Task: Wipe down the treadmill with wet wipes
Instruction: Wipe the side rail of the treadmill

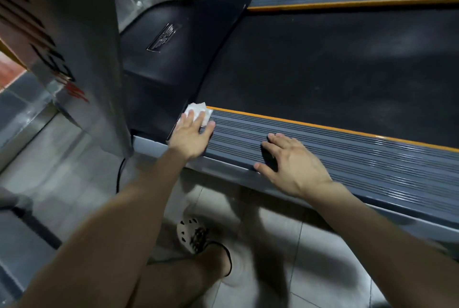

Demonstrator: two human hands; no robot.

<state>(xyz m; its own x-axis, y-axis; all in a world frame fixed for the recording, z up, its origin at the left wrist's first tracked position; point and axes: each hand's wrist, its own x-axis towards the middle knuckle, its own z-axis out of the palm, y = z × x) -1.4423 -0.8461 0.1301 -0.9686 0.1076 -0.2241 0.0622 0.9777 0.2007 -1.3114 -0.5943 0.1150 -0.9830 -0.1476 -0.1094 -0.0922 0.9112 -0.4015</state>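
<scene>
The treadmill fills the upper right, with a black belt (323, 64) between two ribbed grey side rails edged in orange. My left hand (192, 135) lies flat on the front end of the near side rail (360, 158), pressing a white wet wipe (197, 111) under its fingers next to the black motor cover (159, 64). My right hand (290, 163) rests on the same rail further right, fingers spread and holding nothing.
A grey treadmill upright (94, 46) with red and black lettering rises at the left. A black cable (120, 173) drops to the grey tiled floor (285, 245). My leg and a white perforated shoe (191, 233) stand below the rail.
</scene>
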